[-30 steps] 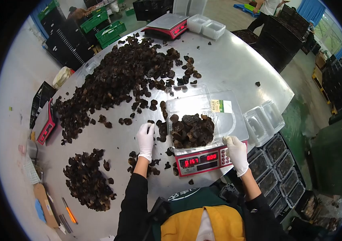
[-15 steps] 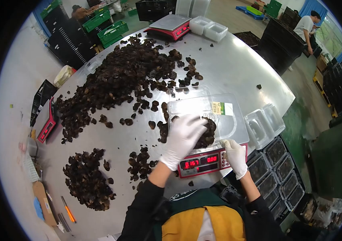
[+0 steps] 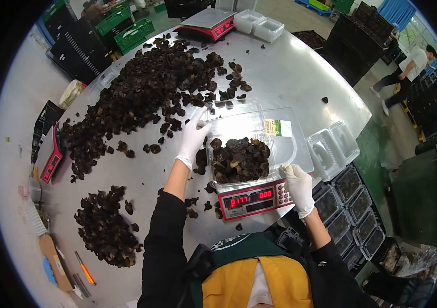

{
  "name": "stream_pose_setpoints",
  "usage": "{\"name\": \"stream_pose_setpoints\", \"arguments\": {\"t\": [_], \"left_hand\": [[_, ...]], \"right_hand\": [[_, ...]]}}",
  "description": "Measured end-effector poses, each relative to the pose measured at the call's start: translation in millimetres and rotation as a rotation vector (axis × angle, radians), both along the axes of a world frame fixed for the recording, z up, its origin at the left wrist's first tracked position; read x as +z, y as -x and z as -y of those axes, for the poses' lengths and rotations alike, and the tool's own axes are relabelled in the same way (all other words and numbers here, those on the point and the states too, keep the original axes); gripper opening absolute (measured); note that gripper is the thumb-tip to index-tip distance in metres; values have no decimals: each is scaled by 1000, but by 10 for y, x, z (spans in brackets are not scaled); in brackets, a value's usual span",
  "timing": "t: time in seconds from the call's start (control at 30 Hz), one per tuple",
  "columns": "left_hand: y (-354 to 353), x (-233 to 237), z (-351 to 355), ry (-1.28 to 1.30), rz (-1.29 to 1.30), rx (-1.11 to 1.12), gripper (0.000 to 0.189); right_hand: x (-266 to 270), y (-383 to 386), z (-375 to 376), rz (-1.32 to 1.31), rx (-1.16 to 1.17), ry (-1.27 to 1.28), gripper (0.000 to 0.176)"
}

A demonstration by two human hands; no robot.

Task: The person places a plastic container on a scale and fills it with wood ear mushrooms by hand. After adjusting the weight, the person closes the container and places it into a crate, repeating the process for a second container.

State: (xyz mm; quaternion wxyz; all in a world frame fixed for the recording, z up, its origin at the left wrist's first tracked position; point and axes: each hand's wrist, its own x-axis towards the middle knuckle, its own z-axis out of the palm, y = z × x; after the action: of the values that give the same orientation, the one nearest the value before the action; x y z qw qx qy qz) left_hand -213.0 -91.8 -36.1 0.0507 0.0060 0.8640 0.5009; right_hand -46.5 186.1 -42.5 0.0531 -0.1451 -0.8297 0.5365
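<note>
A clear plastic clamshell box (image 3: 241,160) filled with dark wood ear mushrooms lies on the red-framed scale (image 3: 252,199), whose display reads 0.177. Its clear lid (image 3: 234,114) is folded back on the far side and carries a green and white label (image 3: 278,128). My left hand (image 3: 193,141), in a white glove, is at the lid's left edge, fingers stretched and apart. Beside the scale's front right corner, my gloved right hand (image 3: 300,191) is closed, its fingertips pinched near the keypad; whatever they hold is too small to make out.
A large mushroom heap (image 3: 146,82) covers the table's far left, with a smaller pile (image 3: 106,226) nearer. Empty clamshells (image 3: 331,149) lie to the right above a crate of filled boxes (image 3: 349,213). An orange cutter (image 3: 85,268) lies at left. A person (image 3: 411,66) walks in the background.
My left hand has moved from above the mushrooms to the lid's left edge. The reading rose from 0.157 to 0.177. My right hand stays beside the scale. The background person has moved.
</note>
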Motion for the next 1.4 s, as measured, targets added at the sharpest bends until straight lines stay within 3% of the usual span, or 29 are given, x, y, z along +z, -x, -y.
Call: {"name": "stream_pose_setpoints", "arguments": {"t": [0.07,0.13,0.17,0.23,0.27,0.3,0.33,0.4,0.43,0.5,0.6,0.63,0.7,0.8,0.9,0.97,1.07,1.13,1.2,1.27,1.4], "left_hand": [[110,-203,-16,-455,-145,-2,59],[-121,43,-29,-705,-276,-12,47],[-356,226,-38,-787,-301,-14,36],[-646,182,227,-291,-624,-287,32],[-844,244,258,-81,-671,-307,23],[-1070,270,225,19,-546,-237,18],[-1216,213,191,117,-518,-185,21],[-1409,65,93,-292,-78,5,29],[-1450,30,95,-294,-83,-6,29],[-1477,6,98,-697,216,124,40],[-1506,101,34,-817,201,141,44],[-1509,83,30,-783,196,139,44],[-1531,69,-13,-708,126,168,41],[-1598,109,-119,-628,70,214,34],[-1672,24,-263,-619,-2,118,32],[-1803,51,-438,-715,31,38,32],[-1988,203,-781,-686,173,-124,35],[-2087,348,-961,-660,304,-321,52],[-2157,352,-1076,-683,332,-341,49],[-2133,299,-1071,-628,341,-377,45],[-2045,97,-977,-526,359,-404,34]], "right_hand": [[76,22,12,-25,3,-9,28],[259,20,50,33,-59,125,32],[277,4,30,-8,-25,135,42],[77,5,-54,-5,54,226,45],[9,3,-86,6,144,315,48],[63,36,-45,183,182,276,50],[229,69,57,332,182,285,42],[136,82,149,336,254,388,34],[169,67,191,304,206,505,30],[110,75,234,250,196,562,29],[282,4,250,183,251,553,18],[51,24,228,136,288,627,16],[-205,38,302,106,145,651,15],[53,-60,375,129,33,377,19],[5,-237,228,103,-78,437,18],[35,-502,11,109,-117,315,17],[402,-1063,-323,135,-271,604,15],[396,-1487,-586,-40,-377,746,14],[480,-1901,-832,-118,-600,753,9],[233,-2405,-1128,-307,-776,686,6],[-389,-3173,-1491,-590,-1154,899,1]]}}
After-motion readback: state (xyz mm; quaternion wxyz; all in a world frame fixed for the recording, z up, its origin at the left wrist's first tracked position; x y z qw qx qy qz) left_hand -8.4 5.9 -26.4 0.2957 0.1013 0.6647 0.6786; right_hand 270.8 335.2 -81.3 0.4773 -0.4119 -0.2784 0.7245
